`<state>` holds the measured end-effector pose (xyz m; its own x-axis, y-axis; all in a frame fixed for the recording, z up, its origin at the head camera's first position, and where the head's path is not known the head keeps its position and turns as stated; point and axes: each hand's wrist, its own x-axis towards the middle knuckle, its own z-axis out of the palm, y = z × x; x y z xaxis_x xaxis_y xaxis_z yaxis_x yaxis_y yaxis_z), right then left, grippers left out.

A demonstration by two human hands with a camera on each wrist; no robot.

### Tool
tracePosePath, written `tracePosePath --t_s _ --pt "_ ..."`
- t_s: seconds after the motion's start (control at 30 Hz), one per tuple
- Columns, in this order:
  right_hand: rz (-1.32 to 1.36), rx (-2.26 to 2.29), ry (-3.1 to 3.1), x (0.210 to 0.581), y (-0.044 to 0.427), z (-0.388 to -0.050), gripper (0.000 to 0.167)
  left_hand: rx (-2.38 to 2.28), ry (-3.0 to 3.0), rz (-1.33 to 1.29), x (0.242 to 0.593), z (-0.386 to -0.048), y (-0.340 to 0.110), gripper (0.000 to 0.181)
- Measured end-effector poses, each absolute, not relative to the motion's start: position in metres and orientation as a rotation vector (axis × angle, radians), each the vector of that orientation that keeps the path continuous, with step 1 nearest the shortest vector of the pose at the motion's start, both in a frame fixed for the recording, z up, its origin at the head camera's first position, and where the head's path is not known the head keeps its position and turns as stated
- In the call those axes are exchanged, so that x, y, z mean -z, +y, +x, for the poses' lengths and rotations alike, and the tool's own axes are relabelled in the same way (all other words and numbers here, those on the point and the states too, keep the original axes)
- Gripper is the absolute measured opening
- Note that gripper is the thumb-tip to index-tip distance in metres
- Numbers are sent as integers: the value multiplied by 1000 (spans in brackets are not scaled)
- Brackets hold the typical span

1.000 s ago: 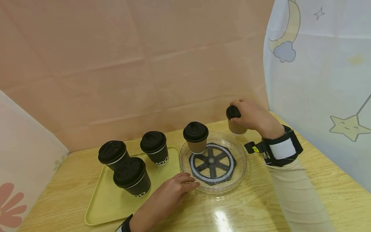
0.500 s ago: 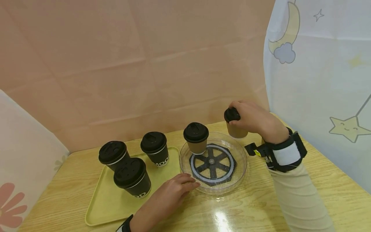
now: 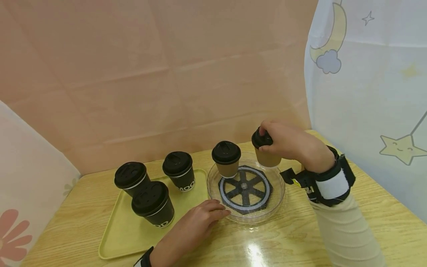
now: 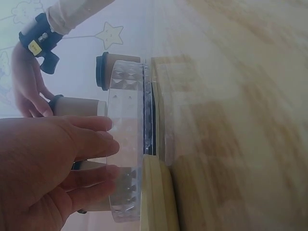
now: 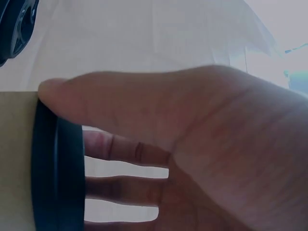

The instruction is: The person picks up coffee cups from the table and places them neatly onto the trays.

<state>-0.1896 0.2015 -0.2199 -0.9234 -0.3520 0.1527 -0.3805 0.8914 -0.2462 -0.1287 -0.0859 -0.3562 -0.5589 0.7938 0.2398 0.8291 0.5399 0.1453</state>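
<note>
My right hand grips a brown paper coffee cup by its black lid, fingers around the lid's edge. The cup hangs at the far right rim of a clear round turntable tray. In the right wrist view the thumb presses the side of the lid. My left hand rests at the tray's near left rim, its fingers loosely extended against the clear wall. A second brown lidded cup stands upright inside the tray at the back left.
Left of the turntable, a yellow tray carries black lidded cups: one at back left, one in front, one at right. Another brown cup shows beyond the turntable in the left wrist view. Cloth walls enclose the wooden table.
My right hand has brought the brown cup leftward and nearer, from beyond the turntable to over its rim. The left hand has stayed in place.
</note>
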Motion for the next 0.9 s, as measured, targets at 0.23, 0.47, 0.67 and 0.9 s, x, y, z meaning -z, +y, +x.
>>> tracePosePath --t_s 0.23,0.47,0.67,0.9 --pt "629 -379 -2961 221 190 -183 32 367 -2634 -1397 357 -129 -85 34" --pt "654 -375 -2979 220 180 -178 32 351 -2627 -1395 356 -129 -85 34" --pt "673 -396 -2994 218 171 -172 30 352 -2627 -1390 356 -129 -85 33" --pt "710 -385 -3019 218 160 -166 29 350 -2650 -1388 353 -129 -84 34"
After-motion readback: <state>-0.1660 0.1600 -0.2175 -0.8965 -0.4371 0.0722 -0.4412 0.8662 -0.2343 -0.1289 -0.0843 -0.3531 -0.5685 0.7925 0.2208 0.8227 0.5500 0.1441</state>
